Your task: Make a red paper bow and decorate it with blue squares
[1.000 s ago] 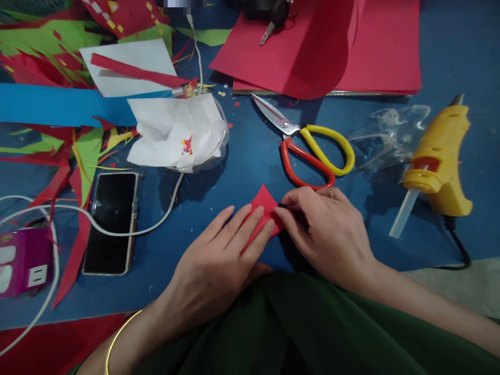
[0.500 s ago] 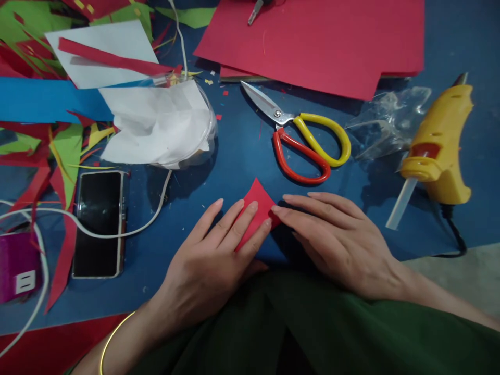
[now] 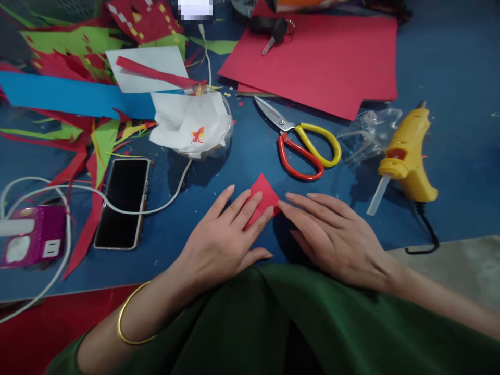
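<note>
A small red paper piece (image 3: 264, 191) lies on the blue table with its pointed corner away from me. My left hand (image 3: 224, 234) rests on it from the left, fingers spread and flat over its surface. From the right, my right hand (image 3: 332, 232) reaches its edge with the index fingertip touching the corner, the other fingers extended. Beyond my right hand are scissors (image 3: 287, 126) with one red and one yellow handle, blades pointing up and left. The underside of the red piece is hidden.
A yellow glue gun (image 3: 408, 151) stands at the right beside clear plastic (image 3: 367, 130). Large red sheets (image 3: 320, 62) with keys (image 3: 273, 31) lie at the back. Left are a phone (image 3: 123, 203), white cable, crumpled white paper (image 3: 179, 120), colored scraps and a purple box (image 3: 50, 229).
The camera view has shifted, showing more of the table's far side. My left thumb now shows stretched out; both hands stay at the red paper piece.
</note>
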{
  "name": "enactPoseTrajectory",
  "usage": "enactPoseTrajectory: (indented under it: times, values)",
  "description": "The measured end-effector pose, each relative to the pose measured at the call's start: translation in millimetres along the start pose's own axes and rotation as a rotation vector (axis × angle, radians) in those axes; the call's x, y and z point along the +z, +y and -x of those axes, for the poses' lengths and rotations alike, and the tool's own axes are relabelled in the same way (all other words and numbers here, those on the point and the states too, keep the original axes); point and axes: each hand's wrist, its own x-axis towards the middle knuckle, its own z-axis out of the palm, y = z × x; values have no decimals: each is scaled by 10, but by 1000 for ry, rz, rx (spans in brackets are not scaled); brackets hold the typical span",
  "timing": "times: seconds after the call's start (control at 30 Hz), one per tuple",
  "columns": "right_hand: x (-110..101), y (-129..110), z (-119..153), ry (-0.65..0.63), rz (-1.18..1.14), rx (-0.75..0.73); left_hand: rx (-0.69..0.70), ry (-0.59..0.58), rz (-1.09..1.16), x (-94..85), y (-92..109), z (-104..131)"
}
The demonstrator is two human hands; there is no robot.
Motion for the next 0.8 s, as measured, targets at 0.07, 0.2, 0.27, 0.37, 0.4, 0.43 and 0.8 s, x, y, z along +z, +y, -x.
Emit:
enactPoseTrajectory:
  times: [0.07,0.2,0.27,0.37,0.4,0.43,0.8]
  values:
    - [39,-39,-38,5,19,-6,-8,-7,-15,-3,40,2]
    - [91,-92,-88,11,59,-42,-60,-4,-35,16,162,26]
    - [97,-101,-86,21,85,-61,-86,21,-51,42,218,76]
    - [89,-107,-82,18,117,-82,-117,74,-79,71,275,242]
    - [85,-108,-83,16,127,-89,-131,92,-87,73,290,327]
    - [81,-107,-86,16,139,-97,-152,106,-92,71,307,424]
    - [21,-86,-338,-50,276,-268,-409,265,-63,-37,434,1243]
